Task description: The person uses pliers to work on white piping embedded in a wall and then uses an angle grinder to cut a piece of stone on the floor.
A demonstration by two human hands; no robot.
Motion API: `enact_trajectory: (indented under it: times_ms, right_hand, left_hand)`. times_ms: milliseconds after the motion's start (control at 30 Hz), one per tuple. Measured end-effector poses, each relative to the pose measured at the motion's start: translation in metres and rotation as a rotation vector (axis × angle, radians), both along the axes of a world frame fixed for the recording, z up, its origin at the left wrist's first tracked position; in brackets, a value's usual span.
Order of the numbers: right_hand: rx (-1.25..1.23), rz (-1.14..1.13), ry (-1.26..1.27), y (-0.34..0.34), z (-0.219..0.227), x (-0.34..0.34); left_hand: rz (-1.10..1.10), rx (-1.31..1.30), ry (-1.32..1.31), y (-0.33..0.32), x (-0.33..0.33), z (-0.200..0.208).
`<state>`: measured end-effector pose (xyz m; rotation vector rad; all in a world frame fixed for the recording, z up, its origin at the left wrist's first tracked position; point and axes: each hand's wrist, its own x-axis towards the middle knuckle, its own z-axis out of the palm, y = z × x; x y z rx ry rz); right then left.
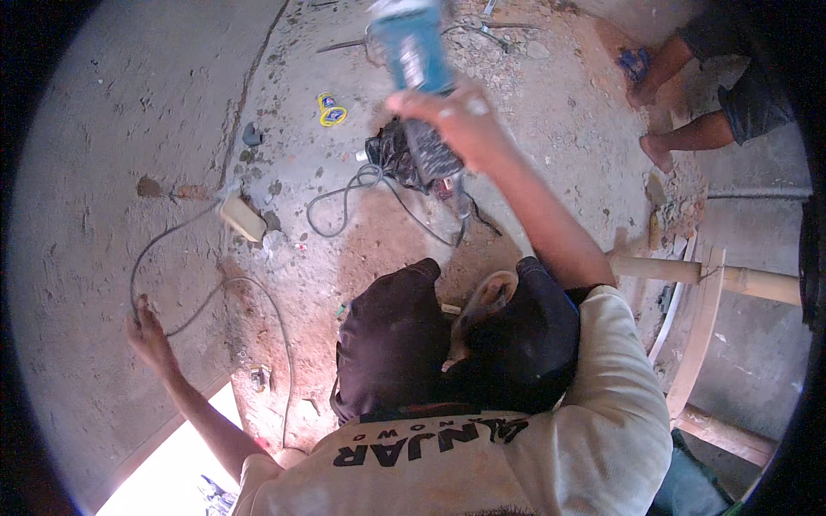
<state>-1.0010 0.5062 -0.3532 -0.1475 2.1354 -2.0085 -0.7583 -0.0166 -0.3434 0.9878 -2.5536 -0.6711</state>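
Note:
Held up ahead of me is a teal power tool (413, 53) with a dark rear part, blurred by motion. My right hand (465, 120) is closed around its body. At the far left, beside the wall, my left hand (153, 335) grips a grey cable (136, 267). One stretch of this cable climbs to a beige block-shaped thing (243, 217) at the wall's foot; another loops back down beside me. Beneath the tool lies a crumpled black plastic bag (394, 155), next to a looped grey cord (323, 225). What the tool's front end carries cannot be made out.
At the upper right are another person's bare legs (693, 136). Rubble (551, 103) covers the floor ahead, with yellow-rimmed small items (330, 112) left of it. A bamboo pole (757, 284) and wooden strips (701, 335) stand to my right. The rough grey wall (95, 172) rises at left.

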Motion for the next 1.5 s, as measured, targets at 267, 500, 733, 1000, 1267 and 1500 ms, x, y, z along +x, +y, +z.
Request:
enact_trajectory:
  times_ms: [267, 500, 733, 1000, 1267, 1500]
  right_hand:
    - [0.197, 0.266, 0.115, -0.038, -0.094, 0.035]
    - [0.343, 0.397, 0.020, -0.058, -0.116, 0.070]
    - [0.375, 0.666, 0.387, -0.002, -0.173, 0.034]
    - [1.486, -0.536, 0.066, 0.478, -0.363, -0.012]
    - [1.412, -0.964, -0.698, 0.564, -0.286, 0.093]
    - [1.597, -0.764, -0.700, 0.665, -0.330, 0.115]
  left_hand:
    - [-0.251, -0.617, -0.084, 0.077, -0.072, -0.041]
    - [-0.393, 1.348, -0.026, 0.289, -0.133, -0.140]
    - [-0.161, 1.462, -0.012, 0.279, -0.137, -0.199]
    - [0.029, 1.038, -0.076, 0.135, -0.089, -0.255]
    - [0.172, 1.023, 0.044, 0.072, -0.053, -0.310]
    - [0.346, 0.466, -0.331, 0.052, -0.056, -0.313]
